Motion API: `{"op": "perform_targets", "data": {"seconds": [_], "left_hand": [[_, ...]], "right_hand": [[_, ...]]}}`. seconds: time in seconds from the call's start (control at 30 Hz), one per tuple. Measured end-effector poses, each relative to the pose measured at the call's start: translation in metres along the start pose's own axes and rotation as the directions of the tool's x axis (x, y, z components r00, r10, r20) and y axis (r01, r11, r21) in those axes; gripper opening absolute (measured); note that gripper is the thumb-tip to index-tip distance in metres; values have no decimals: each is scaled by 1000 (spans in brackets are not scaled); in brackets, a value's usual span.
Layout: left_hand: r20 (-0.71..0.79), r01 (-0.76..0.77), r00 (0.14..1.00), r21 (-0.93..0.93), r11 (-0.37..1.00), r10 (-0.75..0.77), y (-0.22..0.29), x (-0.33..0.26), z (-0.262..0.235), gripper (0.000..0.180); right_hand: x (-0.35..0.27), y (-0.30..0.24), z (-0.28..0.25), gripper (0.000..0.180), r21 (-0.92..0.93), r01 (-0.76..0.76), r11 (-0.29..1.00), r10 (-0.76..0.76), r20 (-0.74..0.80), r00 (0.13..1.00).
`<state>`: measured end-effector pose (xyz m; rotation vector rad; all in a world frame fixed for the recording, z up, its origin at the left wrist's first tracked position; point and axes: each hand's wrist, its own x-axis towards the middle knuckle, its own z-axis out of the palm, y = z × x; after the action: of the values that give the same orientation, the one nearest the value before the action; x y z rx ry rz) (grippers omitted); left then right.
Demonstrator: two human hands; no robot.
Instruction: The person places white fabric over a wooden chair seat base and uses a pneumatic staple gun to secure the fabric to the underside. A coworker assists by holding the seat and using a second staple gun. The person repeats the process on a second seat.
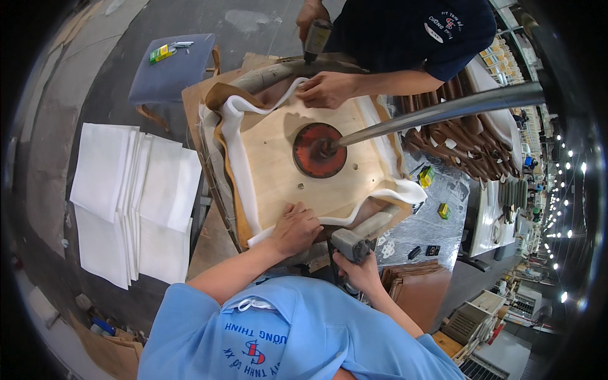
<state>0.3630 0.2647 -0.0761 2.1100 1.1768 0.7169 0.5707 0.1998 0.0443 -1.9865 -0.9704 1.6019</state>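
A pale plywood panel (266, 164) lies in the middle, bordered by white padding (233, 136) and a brown cover (221, 95). A red disc (307, 152) on a metal rod (443, 111) rests on the panel. My left hand (294, 228) is on the panel's near edge, fingers bent together at the padding; what they pinch is hidden. My right hand (361, 273) grips a grey staple gun (350, 245) by the near rim, right of my left hand. Across from me, a co-worker's hand (328, 88) pinches the far edge, and the other holds another staple gun (316, 41).
White sheets (161, 183) are piled at the left, below a blue-topped stool (174, 66) carrying a small box. Right of the panel stands a plastic-covered table (418, 221) with small boxes. Brown covers (468, 139) are heaped beyond; brown sheets (418, 288) are stacked nearer.
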Motion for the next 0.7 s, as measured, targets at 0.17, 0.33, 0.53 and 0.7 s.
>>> {"op": "perform_targets", "data": {"seconds": [0.17, 0.33, 0.53, 0.7], "left_hand": [[-4, 42, 999, 5, 999, -42, 1, 1, 6, 15], [-37, 18, 999, 35, 999, -16, 0, 1, 10, 17], [1, 38, 999, 32, 999, -38, -1, 0, 15, 17], [-8, -1, 1000, 66, 998, 2, -1, 3, 11, 15]], "right_hand": [[9, -5, 2, 29, -86, -18, 996, 19, 12, 1000], [13, -12, 5, 32, -132, -15, 991, 17, 17, 1000], [16, -20, 11, 44, -249, 41, 968, -34, 32, 999], [16, -10, 10, 52, -297, 150, 943, -158, -2, 987]]}}
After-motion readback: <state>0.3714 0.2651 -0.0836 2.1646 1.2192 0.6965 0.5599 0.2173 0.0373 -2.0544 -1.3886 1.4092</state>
